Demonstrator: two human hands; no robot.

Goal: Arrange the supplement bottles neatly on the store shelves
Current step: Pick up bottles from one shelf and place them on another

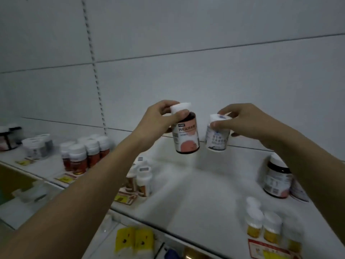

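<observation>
— So, from the head camera, which step is this?

— Carrying, I'd say. Each hand has a bottle lifted clear of the white shelf (196,184), neither one set down yet. The left hand (158,116) holds a dark bottle with a pink label (186,136), fingers and thumb curled round its white cap and neck. The right hand (240,118) pinches the cap of a white bottle (216,137), thumb in front, fingers over the top.

— How are the arms placed?

— Both forearms reach up and forward from the lower corners, wrists close together, so the two bottles hang just beside each other without touching (the pink one tilts slightly). They sit above the back part of the shelf, near the wall panel.

— And where would they go?

— My guess: the open stretch of shelf below them. Grouped bottles already stand around it: red-labelled ones (84,156) to the left, a small cluster (141,180) near the front edge, a big dark jar (278,180) on the right, yellow-filled bottles (265,227) at the near right.

— What does the next move need?

— Lowering each bottle upright, label facing out, in line with its own kind. The big jar looks to share the pink label's colours, so that side may suit the left-hand bottle, though blur makes that uncertain. Holding by the caps means a loose lid could slip.
</observation>
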